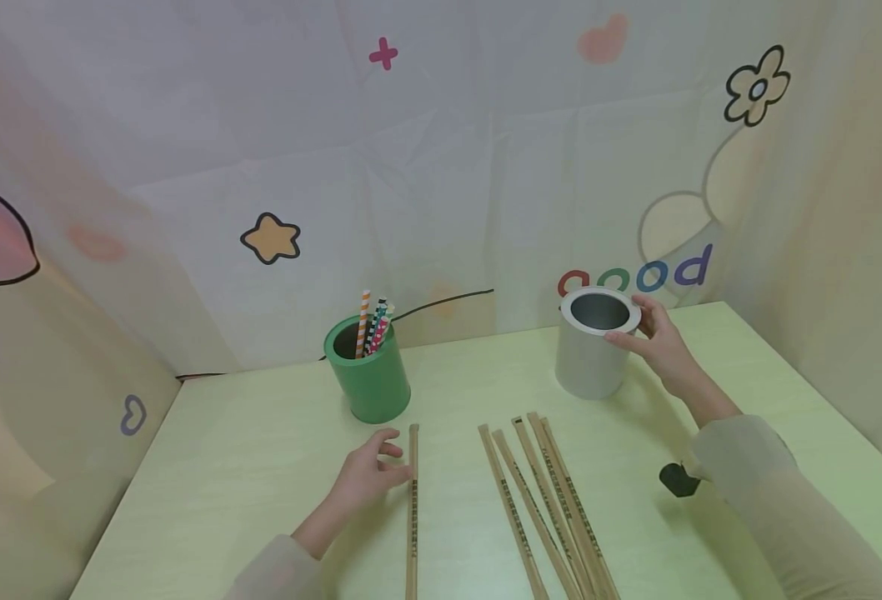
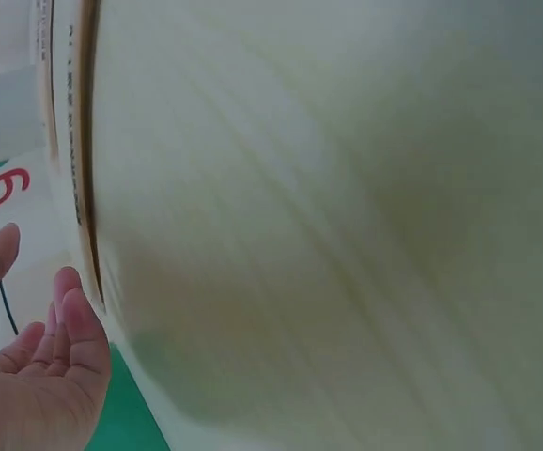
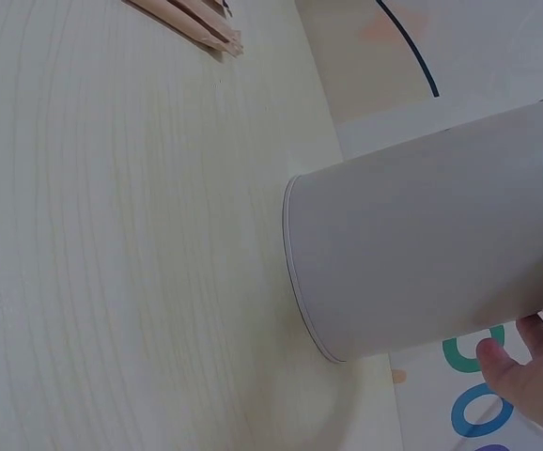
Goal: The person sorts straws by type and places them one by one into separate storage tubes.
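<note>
My left hand [image 1: 366, 477] hovers beside a single stick in a brown paper sleeve [image 1: 413, 517], its fingers loosely bent. In the head view the thumb tip meets the sleeve's edge; nothing is gripped. The left wrist view shows this left hand [image 2: 51, 376] with thumb and fingers apart, near the sleeve's end. My right hand [image 1: 662, 346] cups the right side of a white canister [image 1: 589, 358], thumb at the front of the rim and fingers farther back. The canister stands upright on the table; its visible inside is dark.
A green canister [image 1: 377, 383] with several patterned paper straws [image 1: 372, 329] stands at the back left. Several more sleeved sticks [image 1: 542, 508] lie fanned out in the middle right of the pale table [image 1: 208, 483]. A printed curtain [image 1: 426, 208] hangs behind.
</note>
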Action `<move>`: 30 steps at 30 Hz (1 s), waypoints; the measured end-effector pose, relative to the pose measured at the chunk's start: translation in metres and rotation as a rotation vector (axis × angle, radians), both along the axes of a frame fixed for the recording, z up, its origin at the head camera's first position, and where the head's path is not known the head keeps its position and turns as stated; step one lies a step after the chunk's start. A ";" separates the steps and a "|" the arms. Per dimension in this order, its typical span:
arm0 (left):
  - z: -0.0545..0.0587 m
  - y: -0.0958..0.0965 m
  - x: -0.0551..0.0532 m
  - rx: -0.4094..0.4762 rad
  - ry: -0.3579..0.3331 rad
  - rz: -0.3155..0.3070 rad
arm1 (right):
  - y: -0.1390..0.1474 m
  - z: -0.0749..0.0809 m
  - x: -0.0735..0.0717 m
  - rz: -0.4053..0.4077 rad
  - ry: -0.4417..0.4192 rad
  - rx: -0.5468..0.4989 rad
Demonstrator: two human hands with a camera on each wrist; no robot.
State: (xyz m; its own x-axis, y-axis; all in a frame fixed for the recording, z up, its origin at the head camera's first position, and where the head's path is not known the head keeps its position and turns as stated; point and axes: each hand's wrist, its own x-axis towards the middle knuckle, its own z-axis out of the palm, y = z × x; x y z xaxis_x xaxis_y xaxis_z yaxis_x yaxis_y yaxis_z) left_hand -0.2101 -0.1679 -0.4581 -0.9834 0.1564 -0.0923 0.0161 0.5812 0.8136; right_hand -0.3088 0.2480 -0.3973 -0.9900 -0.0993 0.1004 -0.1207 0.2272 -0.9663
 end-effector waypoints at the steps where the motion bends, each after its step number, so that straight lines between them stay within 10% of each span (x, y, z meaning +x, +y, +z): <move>1: -0.001 0.001 0.000 -0.014 0.001 -0.006 | 0.000 0.000 0.000 0.001 -0.001 0.001; 30: -0.007 0.018 -0.006 -0.239 0.092 -0.071 | -0.002 0.003 0.002 0.009 -0.013 0.010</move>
